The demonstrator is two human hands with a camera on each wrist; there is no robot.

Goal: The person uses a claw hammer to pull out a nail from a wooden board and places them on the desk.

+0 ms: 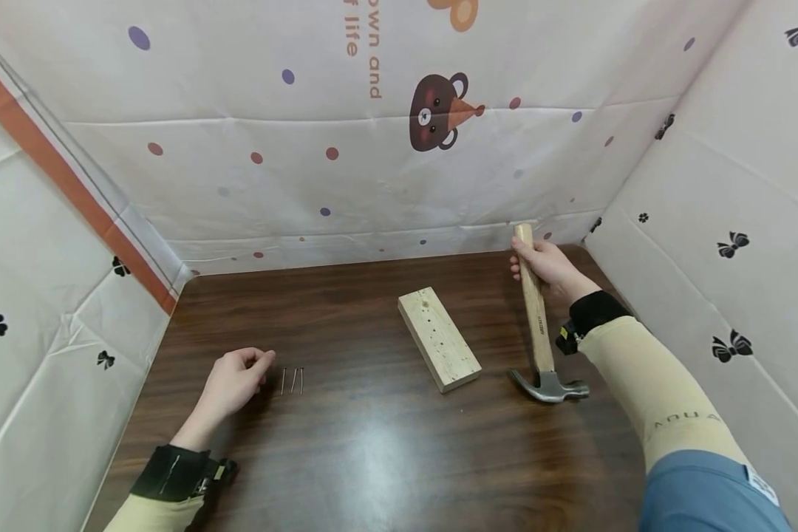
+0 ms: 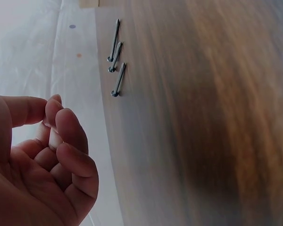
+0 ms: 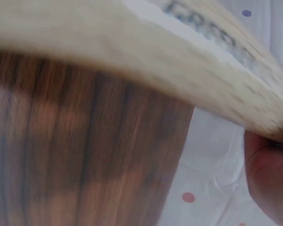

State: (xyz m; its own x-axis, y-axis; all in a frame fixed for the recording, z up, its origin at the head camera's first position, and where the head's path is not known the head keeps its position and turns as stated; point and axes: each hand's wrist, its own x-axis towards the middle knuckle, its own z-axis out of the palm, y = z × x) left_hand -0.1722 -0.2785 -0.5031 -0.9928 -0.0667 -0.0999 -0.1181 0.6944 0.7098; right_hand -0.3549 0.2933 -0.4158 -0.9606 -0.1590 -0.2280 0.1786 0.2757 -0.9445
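Observation:
My right hand (image 1: 547, 264) grips a claw hammer (image 1: 537, 325) near the end of its wooden handle, with the steel head (image 1: 550, 387) hanging down toward me. In the right wrist view the handle (image 3: 108, 37) fills the top, and a blurred finger (image 3: 271, 176) shows below it. My left hand (image 1: 236, 378) hovers just left of three nails (image 1: 292, 380) lying on the table. Its fingers (image 2: 73, 132) are loosely curled, the thumb meets the index finger, and nothing shows between them. Between the hands lies a wooden block (image 1: 439, 340) with a row of dark spots along its top.
The dark wood-grain table (image 1: 346, 458) ends at a white printed sheet (image 1: 372, 185) at the back. More white sheeting (image 1: 705, 244) rises on the right, and another sheet (image 1: 33, 369) on the left.

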